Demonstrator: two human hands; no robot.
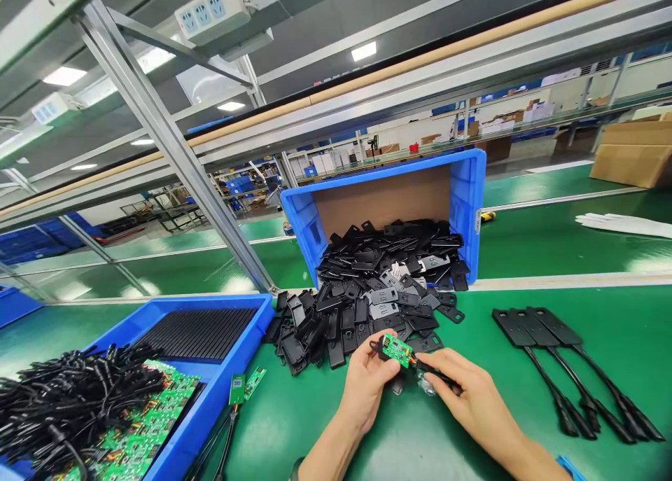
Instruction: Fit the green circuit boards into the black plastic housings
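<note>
My left hand [366, 383] pinches a small green circuit board [396, 350] at its left side. My right hand [467, 393] is closed on the black cable [433, 370] that runs from the board's right end. Both hands hover low over the green table, just in front of a spill of black plastic housings [367, 306]. The housings pour out of a blue bin [462, 208] tipped on its side.
Three assembled black units with cables [567, 369] lie at the right. A blue tray [210, 390] at left holds green boards with black cables and a black ribbed insert. Two loose green boards [246, 384] lie beside it. A slanted metal strut [173, 145] crosses the left.
</note>
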